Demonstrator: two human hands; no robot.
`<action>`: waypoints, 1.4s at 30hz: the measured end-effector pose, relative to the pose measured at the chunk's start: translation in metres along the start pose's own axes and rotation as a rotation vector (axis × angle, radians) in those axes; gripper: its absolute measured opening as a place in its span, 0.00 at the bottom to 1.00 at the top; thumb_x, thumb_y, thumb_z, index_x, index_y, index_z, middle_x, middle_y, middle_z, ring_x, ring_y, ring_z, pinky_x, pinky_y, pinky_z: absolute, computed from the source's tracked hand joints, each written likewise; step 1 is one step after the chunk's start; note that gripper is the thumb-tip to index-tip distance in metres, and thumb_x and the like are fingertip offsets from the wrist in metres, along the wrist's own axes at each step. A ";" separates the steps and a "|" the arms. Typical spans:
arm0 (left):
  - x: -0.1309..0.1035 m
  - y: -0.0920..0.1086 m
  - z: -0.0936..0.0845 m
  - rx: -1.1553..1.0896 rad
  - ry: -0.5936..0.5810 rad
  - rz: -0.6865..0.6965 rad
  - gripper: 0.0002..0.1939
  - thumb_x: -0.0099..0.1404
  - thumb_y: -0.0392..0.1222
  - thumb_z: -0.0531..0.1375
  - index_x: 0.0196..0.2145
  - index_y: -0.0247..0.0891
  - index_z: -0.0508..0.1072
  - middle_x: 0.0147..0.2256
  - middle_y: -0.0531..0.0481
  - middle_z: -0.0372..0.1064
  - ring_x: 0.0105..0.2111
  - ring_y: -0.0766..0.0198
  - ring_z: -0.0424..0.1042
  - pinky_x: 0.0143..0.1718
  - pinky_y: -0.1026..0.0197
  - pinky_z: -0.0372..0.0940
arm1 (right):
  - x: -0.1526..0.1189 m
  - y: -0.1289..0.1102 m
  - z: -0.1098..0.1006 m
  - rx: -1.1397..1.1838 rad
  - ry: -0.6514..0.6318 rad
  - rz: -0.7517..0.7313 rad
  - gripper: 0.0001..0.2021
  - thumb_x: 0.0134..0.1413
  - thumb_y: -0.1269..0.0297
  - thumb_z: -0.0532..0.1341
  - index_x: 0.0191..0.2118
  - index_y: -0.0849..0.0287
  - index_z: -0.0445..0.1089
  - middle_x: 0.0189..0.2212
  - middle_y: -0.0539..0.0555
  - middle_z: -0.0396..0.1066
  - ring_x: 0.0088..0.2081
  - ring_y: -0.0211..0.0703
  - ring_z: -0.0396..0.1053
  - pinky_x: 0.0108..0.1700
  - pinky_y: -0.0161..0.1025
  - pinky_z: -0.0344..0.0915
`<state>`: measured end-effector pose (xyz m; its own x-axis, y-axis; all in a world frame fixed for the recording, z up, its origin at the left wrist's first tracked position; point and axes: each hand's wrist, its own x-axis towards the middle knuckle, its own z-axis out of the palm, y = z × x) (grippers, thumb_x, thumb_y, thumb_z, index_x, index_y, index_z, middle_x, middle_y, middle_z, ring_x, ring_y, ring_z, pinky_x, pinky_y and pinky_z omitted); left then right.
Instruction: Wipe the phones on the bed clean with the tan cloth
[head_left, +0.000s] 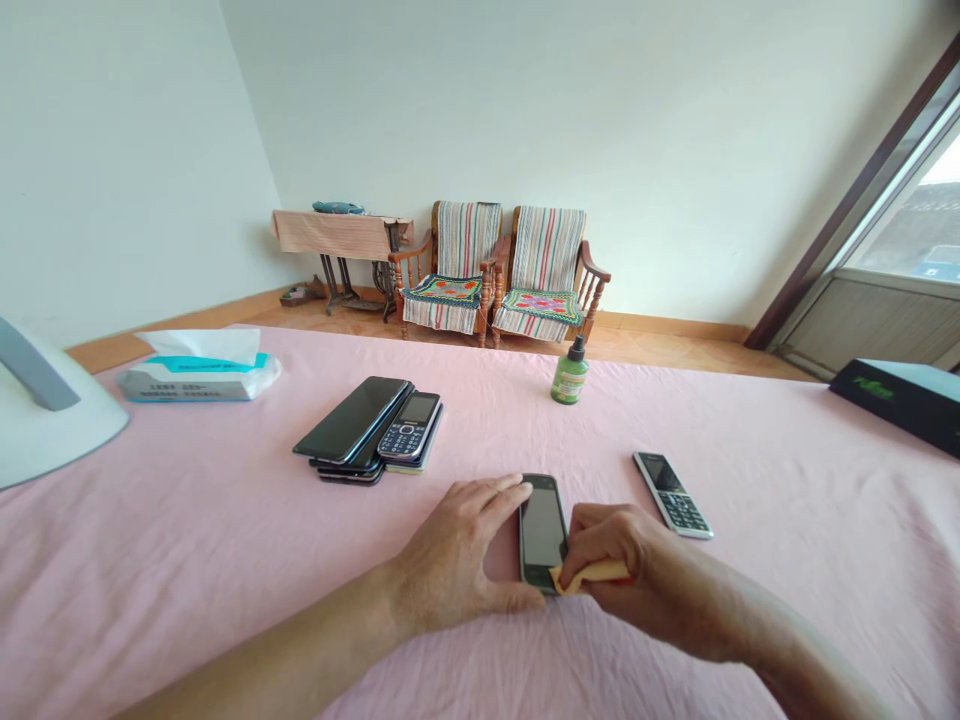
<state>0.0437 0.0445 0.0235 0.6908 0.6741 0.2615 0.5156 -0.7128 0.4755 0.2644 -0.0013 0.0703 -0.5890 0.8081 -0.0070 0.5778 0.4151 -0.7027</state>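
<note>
A dark smartphone (543, 525) lies face up on the pink cloth before me. My left hand (457, 560) steadies it, fingertips on its upper left corner and thumb against its lower edge. Pinched in my right hand (622, 560) is a folded orange-yellow cloth (596, 573), pressed to the lower right corner of the screen. To the right of that hand lies a silver-edged keypad phone (673, 496). A stack to the left has a large black smartphone (356, 420) and a dark blue keypad phone (410, 428) on top.
A green spray bottle (570, 375) stands upright toward the far edge of the pink tablecloth (480, 400). A tissue pack (199, 378) and a white rounded object (52, 420) are on the left. A black box (900, 400) sits far right. Two wooden chairs (544, 265) stand beyond.
</note>
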 end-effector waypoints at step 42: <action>0.002 0.005 0.000 0.082 -0.037 -0.003 0.42 0.52 0.66 0.62 0.56 0.32 0.66 0.58 0.34 0.59 0.56 0.42 0.60 0.56 0.41 0.57 | 0.010 0.016 0.005 0.025 0.154 0.083 0.16 0.45 0.82 0.56 0.30 0.56 0.77 0.31 0.49 0.72 0.32 0.34 0.69 0.35 0.29 0.63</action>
<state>0.0471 0.0425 0.0263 0.7067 0.6699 0.2277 0.5566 -0.7250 0.4056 0.2649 0.0113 0.0548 -0.4449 0.8946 0.0421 0.6055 0.3351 -0.7219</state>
